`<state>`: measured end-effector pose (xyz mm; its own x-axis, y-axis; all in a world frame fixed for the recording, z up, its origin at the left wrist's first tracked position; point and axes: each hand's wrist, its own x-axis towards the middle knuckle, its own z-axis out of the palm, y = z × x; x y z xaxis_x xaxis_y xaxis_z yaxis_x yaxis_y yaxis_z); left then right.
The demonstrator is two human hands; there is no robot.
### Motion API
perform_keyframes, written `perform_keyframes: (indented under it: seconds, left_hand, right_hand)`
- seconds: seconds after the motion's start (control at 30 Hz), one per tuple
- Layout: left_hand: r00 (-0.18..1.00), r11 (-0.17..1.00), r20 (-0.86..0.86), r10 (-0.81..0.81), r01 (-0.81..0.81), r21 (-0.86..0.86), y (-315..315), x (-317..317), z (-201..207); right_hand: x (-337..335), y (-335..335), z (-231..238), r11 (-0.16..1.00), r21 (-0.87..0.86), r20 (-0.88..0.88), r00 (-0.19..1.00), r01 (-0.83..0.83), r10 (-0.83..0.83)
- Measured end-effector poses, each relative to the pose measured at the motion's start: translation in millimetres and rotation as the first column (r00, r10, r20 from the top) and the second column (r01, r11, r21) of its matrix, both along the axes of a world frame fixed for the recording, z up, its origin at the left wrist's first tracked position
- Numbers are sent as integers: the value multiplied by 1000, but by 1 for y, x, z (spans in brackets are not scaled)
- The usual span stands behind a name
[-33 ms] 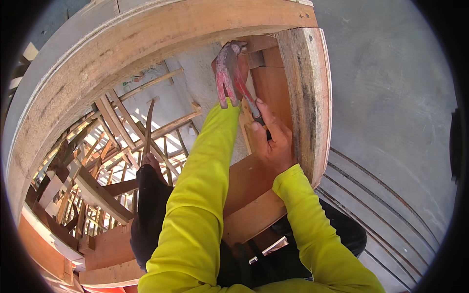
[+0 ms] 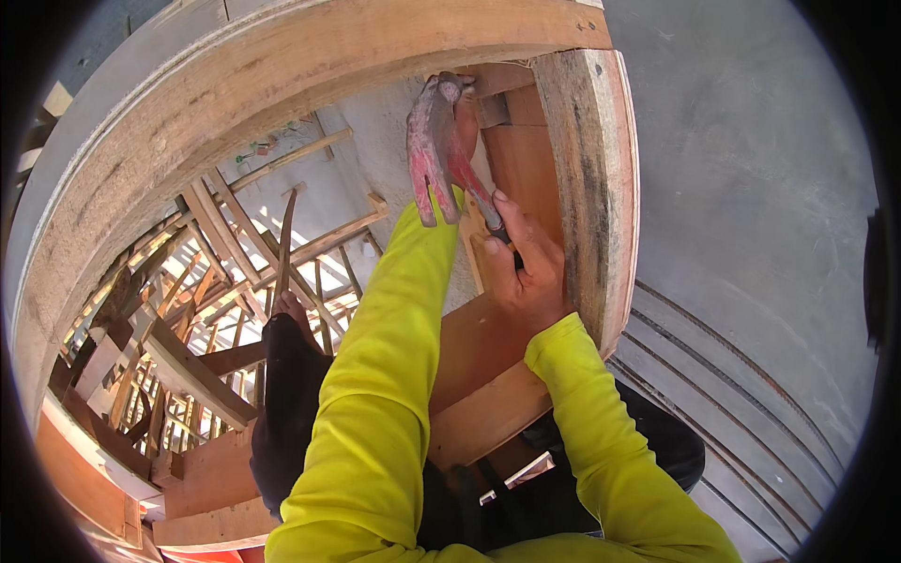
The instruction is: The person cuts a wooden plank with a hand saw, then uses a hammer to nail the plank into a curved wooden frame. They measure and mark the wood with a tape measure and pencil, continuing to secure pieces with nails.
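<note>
My right hand is wrapped round the dark grip of a claw hammer. Worn red paint covers its head, and the claw points back toward me above my left sleeve. Behind the hammer head, my left hand reaches up to the timber frame; its fingers are mostly hidden, and what it touches or holds cannot be made out. A reddish-brown plywood panel lies beside both hands, bordered on the right by a thick upright timber.
A curved wooden beam arches across the top left. Below it, an open drop shows timber props and braces. My foot is over that side. Steel bars run along the grey surface at right.
The hammer's claw has tipped slightly down toward me over the left wrist. Both hands stay in nearly the same place.
</note>
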<state>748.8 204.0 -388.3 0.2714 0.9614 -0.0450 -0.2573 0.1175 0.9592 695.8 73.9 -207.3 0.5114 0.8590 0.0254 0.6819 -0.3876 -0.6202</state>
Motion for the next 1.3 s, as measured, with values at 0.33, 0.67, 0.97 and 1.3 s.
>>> perform_keyframes:
  seconds: [0.33,0.67,0.97,1.3]
  left_hand:
    - [998,992,10,-56,56,-116,4,6,5]
    - [992,992,-124,15,1,128,1,3,18]
    - [998,999,-33,-48,48,12,6,-2,29]
    - [999,999,-24,-40,40,18,-4,-3,18]
  right_hand:
    - [7,4,1,996,70,15,999,-53,52]
    - [7,1,-6,998,-28,-46,997,64,-65]
    - [3,-5,-3,998,-60,-29,999,24,-25]
    - [7,4,6,993,94,49,996,-78,73]
